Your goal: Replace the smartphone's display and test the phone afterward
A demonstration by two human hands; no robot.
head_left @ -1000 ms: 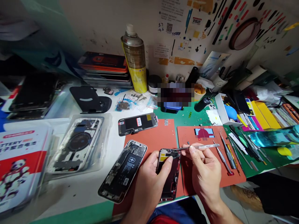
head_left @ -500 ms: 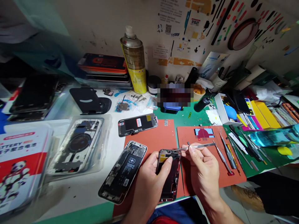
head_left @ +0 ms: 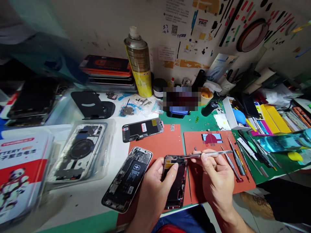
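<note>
My left hand [head_left: 159, 184] is closed on a phone screen assembly [head_left: 175, 191], its dark inner side facing up and the thumb pressed near the top. My right hand [head_left: 217, 176] pinches metal tweezers [head_left: 211, 153], held almost level. Their tip lies at the screen's top right corner; whether they grip a part there is too small to tell. Left of my left hand lies an opened phone body [head_left: 127, 179] with its black battery showing. A second screen [head_left: 143, 129], with a red-and-white label, rests beyond it at the edge of the orange mat [head_left: 167, 142].
Screwdrivers [head_left: 239, 161] and other slim tools lie to the right, beside a teal bottle [head_left: 286, 141]. A yellow spray can [head_left: 141, 64] stands at the back. On the left are a phone housing [head_left: 80, 152] in a clear tray, a black stand [head_left: 89, 105] and a panda-printed box [head_left: 21, 178].
My right hand has shifted slightly to the right with the tweezers, whose tip stays by the screen's top right corner. My left hand keeps its hold on the screen.
</note>
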